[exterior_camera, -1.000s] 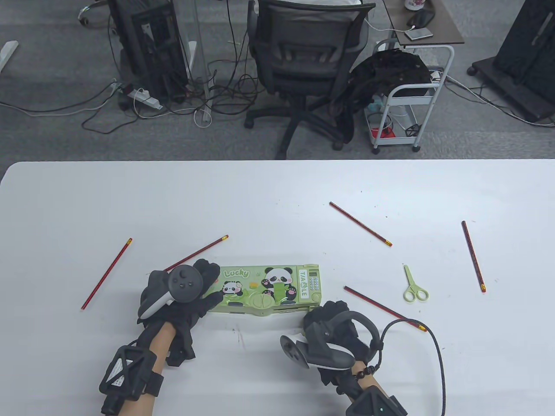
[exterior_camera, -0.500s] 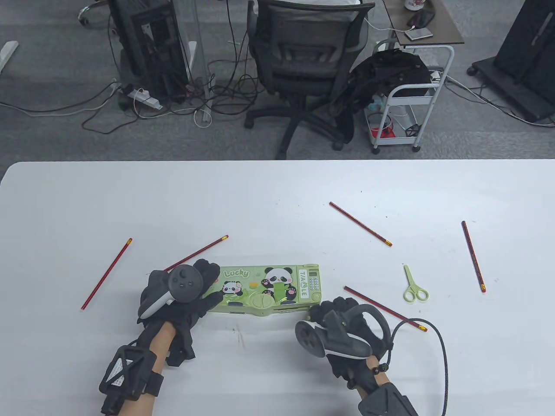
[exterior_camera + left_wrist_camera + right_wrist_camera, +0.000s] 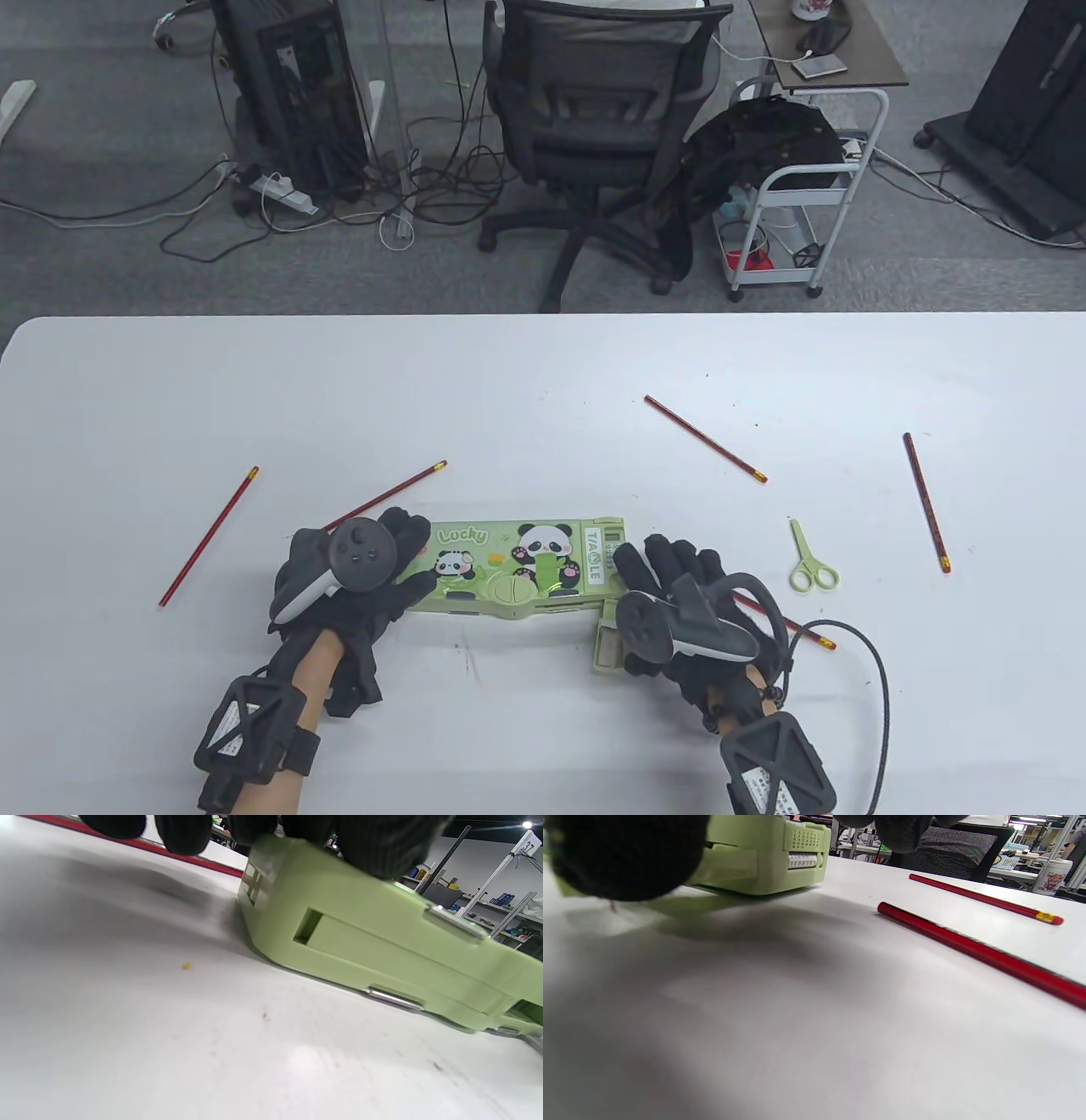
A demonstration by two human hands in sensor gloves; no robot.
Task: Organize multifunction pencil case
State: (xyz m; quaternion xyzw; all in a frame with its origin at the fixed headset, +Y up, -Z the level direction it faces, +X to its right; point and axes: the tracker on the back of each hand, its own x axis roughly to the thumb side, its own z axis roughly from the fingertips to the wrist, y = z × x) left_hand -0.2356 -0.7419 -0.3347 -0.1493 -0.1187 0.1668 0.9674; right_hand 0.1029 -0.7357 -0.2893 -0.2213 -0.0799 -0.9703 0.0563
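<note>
Now moved up: right hand (image 3: 679, 586), half a second back at the pencil case's near right corner, lies at the case's right end with fingers spread nearly straight, touching the keypad end but wrapped round nothing. New since then, a small green drawer (image 3: 607, 643) sticking out from the case's near right corner toward six o'clock. Left hand (image 3: 356, 586) unchanged, clamped over the left end of the pencil case (image 3: 517, 564), fingers on the far side and thumb on the lid. Case itself unmoved, at about six o'clock on the white table (image 3: 543, 382).

From the left wrist view alone: case's plain side wall with rectangular cut-outs and a small metal hinge pin low on the edge. From the right wrist view alone: perforated grille and ribbed white strip on the right end; thumb contact there too blurred to judge, possibly resting on the drawer.

Glossy moulded green plastic, panda print on the lid. Five slim red pencils scattered around: nine, ten, one, three and four o'clock of the case. Small green-handled scissors (image 3: 810, 560) at three o'clock.
</note>
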